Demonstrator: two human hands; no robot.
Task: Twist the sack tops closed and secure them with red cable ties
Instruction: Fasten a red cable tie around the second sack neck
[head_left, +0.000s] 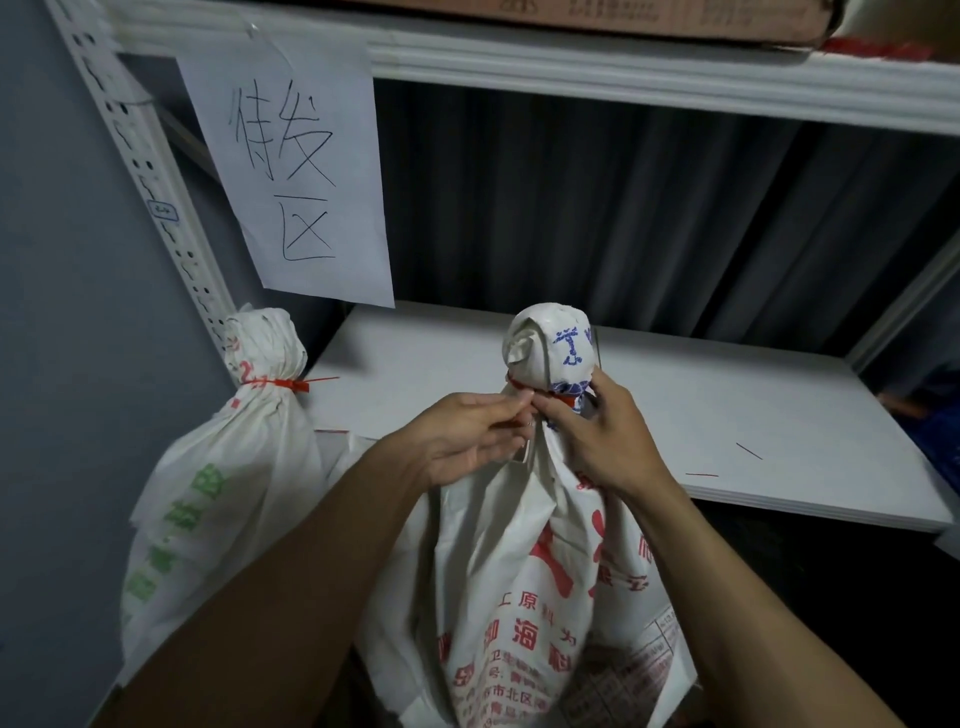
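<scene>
A white sack (524, 597) with red print stands in front of me, its top twisted into a bunch (550, 345). A red cable tie (519, 385) circles the neck below the bunch. My left hand (467, 441) pinches the tie's tail at the left of the neck. My right hand (602, 441) pinches the tie at the neck's right side, its fingers curled round the neck. To the left stands a second white sack (218, 478) with green print, its neck closed by a red cable tie (283, 384) whose tail sticks out to the right.
A white shelf board (727, 415) lies behind the sacks with loose red cable ties (701, 474) on it. A paper sign (291, 171) hangs from the upper shelf. A perforated white upright (150, 171) stands at left; a dark curtain hangs behind.
</scene>
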